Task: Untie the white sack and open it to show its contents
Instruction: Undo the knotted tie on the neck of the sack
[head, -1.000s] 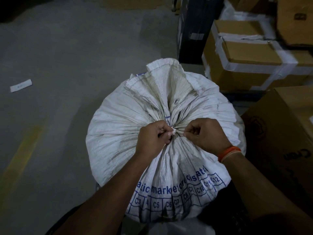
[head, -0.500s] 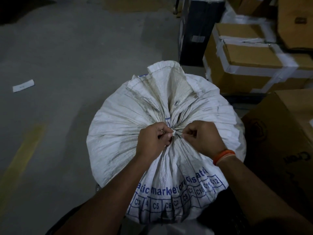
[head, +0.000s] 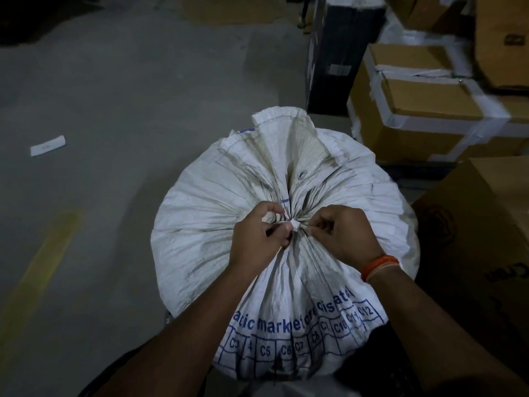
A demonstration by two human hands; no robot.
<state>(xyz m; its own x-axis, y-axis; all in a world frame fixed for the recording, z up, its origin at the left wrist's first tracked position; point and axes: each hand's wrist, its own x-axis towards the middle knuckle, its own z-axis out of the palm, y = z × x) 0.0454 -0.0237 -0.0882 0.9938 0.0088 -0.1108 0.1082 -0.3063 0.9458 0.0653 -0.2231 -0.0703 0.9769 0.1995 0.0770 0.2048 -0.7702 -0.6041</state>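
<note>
A full white woven sack with blue print stands upright right below me. Its neck is gathered tight into a small white knot at the top centre, and the loose mouth flap fans out behind it. My left hand pinches the tie on the knot's left side. My right hand, an orange band on its wrist, pinches the tie from the right. The sack is closed and its contents are hidden.
Taped cardboard boxes are stacked at the right, with a brown box close beside the sack and a black box behind it. Grey concrete floor lies to the left with a yellow line and a paper scrap.
Both hands stay on the knot; the fingers have shifted slightly, with the left fingers loosened a bit. The sack stays tied.
</note>
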